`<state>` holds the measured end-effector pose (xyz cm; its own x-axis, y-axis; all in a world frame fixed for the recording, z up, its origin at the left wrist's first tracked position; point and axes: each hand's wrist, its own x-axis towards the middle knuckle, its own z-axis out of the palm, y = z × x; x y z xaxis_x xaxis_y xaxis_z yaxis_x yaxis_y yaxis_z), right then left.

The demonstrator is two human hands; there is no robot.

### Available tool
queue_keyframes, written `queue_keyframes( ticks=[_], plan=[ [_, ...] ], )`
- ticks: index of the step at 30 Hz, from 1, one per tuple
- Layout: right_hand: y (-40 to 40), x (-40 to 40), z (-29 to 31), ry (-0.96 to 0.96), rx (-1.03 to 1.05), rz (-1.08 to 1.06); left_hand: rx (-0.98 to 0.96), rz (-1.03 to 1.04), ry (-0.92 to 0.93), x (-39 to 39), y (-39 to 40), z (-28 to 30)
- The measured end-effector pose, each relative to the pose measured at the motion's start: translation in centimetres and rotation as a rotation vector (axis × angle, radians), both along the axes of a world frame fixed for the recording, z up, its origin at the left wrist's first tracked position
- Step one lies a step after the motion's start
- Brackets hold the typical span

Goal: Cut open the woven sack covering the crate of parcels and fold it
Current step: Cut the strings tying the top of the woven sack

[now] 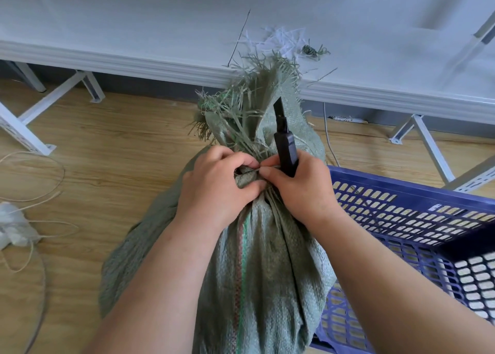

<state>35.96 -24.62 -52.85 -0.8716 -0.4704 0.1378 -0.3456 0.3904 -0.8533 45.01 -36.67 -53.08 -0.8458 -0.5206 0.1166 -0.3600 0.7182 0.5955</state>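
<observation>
- Head view looks down on a wood floor point(107, 145), with a white shelf point(134, 27) running across the top and a heap of frayed strips point(284, 41) lying on it.
- Standing on the floor in the middle, a green woven sack point(254, 273) bulges full, its neck gathered and tied, its frayed mouth fanning upward toward the shelf edge.
- Just beside the sack on the right sits a blue perforated crate point(401, 219); nothing can be seen inside it.
- Left hand point(214, 182) grips the gathered neck, fingers curled round the bunched cloth.
- Right hand point(302, 190) holds a black utility knife point(285, 145) upright against the palm, blade pointing up, while its fingertips pinch at the tie on the neck.
- At far left, loose string point(34, 182) trails over the floor.
- Judging by this, the opening step is in hand: the tie is not yet cut.
- Next, the blade would need turning down to the tie, with the left fingers kept out of its path.
</observation>
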Motion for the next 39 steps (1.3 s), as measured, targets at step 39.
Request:
queue_keyframes(
  ticks=[39],
  plan=[
    [1.8,3.0,3.1,-0.102,0.507,-0.020,0.113,0.310,0.249,-3.1,1.0,-0.1]
  ],
)
